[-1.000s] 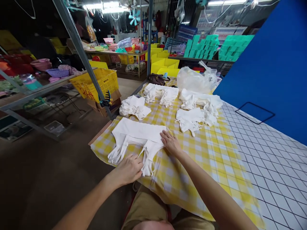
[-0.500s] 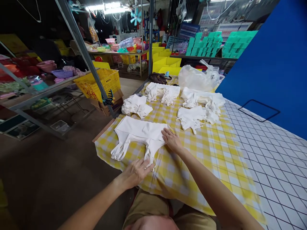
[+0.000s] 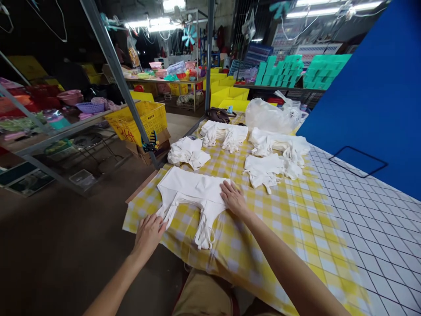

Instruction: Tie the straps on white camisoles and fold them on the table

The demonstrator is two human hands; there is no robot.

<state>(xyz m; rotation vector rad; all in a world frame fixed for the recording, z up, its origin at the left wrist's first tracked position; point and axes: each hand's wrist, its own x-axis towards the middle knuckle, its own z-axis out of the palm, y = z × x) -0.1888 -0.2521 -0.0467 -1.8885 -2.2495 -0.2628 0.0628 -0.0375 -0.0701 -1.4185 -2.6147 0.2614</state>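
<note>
A neat stack of white strappy camisole tops [image 3: 194, 186] lies in front of me, straps toward me. My right hand [image 3: 234, 198] rests flat on the stack's right side, fingers stretched out. Over the left-hand straps at the table's near-left edge lies my left hand [image 3: 149, 235], its fingers loosely extended and touching them; the undersides of the fingertips are hidden. The right-hand straps [image 3: 204, 230] hang together in a bunch on the yellow checked tablecloth [image 3: 256, 252].
Beyond the stack are a crumpled white garment pile [image 3: 188, 152], two further white stacks [image 3: 225, 134] [image 3: 279, 142] and a loose white top [image 3: 263, 169]. Farther back sit a clear plastic bag [image 3: 271, 115] and a dark handbag [image 3: 219, 115]. A metal post [image 3: 121, 79] rises at the left.
My left hand has moved left from the right-hand straps to the left-hand straps. My right hand stays on the stack's right side. The view has tilted up slightly.
</note>
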